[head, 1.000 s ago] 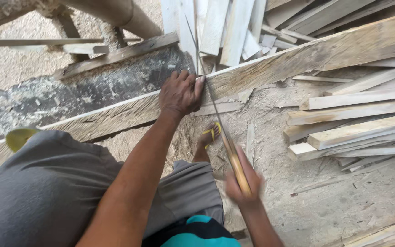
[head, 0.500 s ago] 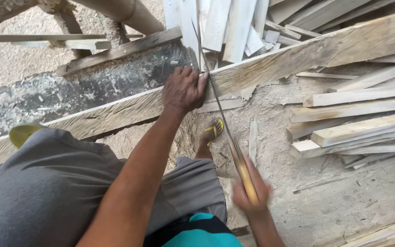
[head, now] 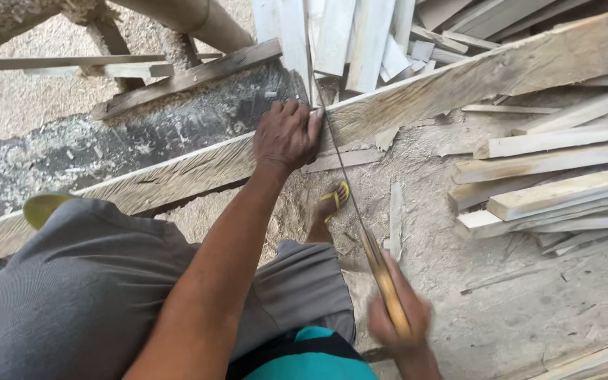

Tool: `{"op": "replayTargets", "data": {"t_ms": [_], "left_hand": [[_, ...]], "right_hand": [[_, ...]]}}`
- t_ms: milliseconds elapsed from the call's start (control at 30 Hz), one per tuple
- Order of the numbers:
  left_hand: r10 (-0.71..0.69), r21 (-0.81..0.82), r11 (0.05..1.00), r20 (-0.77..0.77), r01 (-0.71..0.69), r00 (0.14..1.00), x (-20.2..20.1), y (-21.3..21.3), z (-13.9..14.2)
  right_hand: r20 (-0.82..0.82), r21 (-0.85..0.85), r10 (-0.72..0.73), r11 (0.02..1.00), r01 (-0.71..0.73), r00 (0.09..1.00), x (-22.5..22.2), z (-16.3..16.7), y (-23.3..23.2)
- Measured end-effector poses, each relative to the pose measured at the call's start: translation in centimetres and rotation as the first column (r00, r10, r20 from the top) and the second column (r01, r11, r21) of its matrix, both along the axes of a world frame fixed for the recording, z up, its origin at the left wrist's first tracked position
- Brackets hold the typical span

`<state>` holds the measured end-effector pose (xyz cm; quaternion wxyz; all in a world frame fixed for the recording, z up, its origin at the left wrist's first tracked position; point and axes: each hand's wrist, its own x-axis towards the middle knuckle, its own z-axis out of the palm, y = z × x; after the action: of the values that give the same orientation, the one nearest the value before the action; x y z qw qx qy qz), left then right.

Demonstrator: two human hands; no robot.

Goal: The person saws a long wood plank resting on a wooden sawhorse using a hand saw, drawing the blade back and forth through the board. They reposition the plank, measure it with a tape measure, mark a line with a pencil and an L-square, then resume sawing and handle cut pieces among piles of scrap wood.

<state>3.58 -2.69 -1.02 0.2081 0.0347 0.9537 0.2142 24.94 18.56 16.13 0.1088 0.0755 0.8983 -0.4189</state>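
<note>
Yellow sandal, left: a yellow rubber sandal (head: pixel 42 207) peeks out past the grey-clad knee, beside the beam's near edge.
Beam: a long, rough, pale wooden beam (head: pixel 177 176) runs from lower left up to the upper right, with a dark, sawdust-strewn strip behind it.
Left hand: the left hand (head: pixel 286 135) lies palm down on the beam's top, fingers curled over its far edge, its grip pressed on the wood just left of the blade.
Saw blade: a thin, dark steel saw blade (head: pixel 343 176) crosses the beam's edge beside the left hand's fingertips and slants down toward the right hand.
Foot: a foot in a second yellow sandal (head: pixel 332 200) stands on the sawdust floor just below the beam, left of the blade.
Right hand: the right hand (head: pixel 397 320), blurred, has its grip wrapped closed round the saw's tan wooden handle (head: pixel 388 288).
Open room: bare sawdust floor (head: pixel 529 302) lies right of the right hand, with only thin slivers on it.
Slats: pale sawn wooden slats (head: pixel 550 190) are stacked at the right, well apart from the saw; more slats (head: pixel 346 35) lean behind the beam's far edge.
</note>
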Motion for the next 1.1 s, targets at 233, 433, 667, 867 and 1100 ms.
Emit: {"op": "replayTargets", "data": {"t_ms": [233, 433, 667, 867, 1100], "left_hand": [[0.016, 0.062, 0.998, -0.184, -0.004, 0.983, 1.2, -0.4, -0.5], [-0.015, -0.008, 1.0, -0.066, 0.014, 0.998, 0.4, -0.2, -0.2], [0.03, 0.007, 1.0, -0.085, -0.03, 0.996, 0.6, -0.1, 0.8], [-0.047, -0.015, 0.999, -0.029, 0.046, 0.998, 0.4, -0.4, 0.4], [0.02, 0.049, 0.999, -0.119, -0.014, 0.993, 0.5, -0.2, 0.2]], "right_hand": [[-0.025, -0.237, -0.02, 0.971, 0.014, 0.999, -13.0, -13.5, -5.6], [0.371, 0.096, -0.229, 0.973, 0.208, 0.9, 3.0, 3.6, 0.5], [-0.019, -0.152, -0.025, 0.988, 0.021, 1.0, -15.3, -13.8, -6.3], [-0.111, -0.079, 0.047, 0.995, -0.056, 0.993, 0.6, -3.9, -0.7], [-0.173, -0.107, -0.016, 0.994, -0.003, 0.985, -7.2, -4.9, -3.3]]}}
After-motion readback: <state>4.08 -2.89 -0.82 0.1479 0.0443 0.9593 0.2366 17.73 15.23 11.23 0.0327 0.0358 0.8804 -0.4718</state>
